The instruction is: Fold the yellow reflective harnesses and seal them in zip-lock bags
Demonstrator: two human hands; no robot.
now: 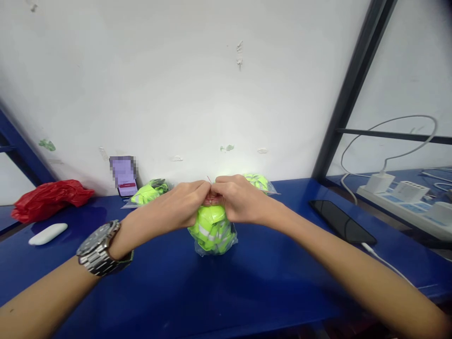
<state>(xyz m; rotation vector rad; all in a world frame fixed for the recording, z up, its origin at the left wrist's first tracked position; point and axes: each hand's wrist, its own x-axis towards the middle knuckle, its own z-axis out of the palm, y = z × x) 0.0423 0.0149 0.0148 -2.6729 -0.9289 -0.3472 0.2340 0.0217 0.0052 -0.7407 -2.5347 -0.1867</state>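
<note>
A clear plastic bag [212,242] packed with folded neon-yellow fabric with silvery strips [211,221] is held upright at the middle of the blue table. My left hand [187,200] is closed on the left side of its top edge. On the right side, my right hand [238,198] grips the same edge, knuckles close to the left hand's. A thin red line shows along the bag's top between the fingers. The fingertips are mostly hidden behind the hands.
Similar bags lie near the wall, one on the left [151,190] and one on the right [257,181]. A propped phone [124,175], red plastic bag [52,198] and white mouse [48,234] are left. Right are a black phone [341,220] on a cable and a power strip [406,209].
</note>
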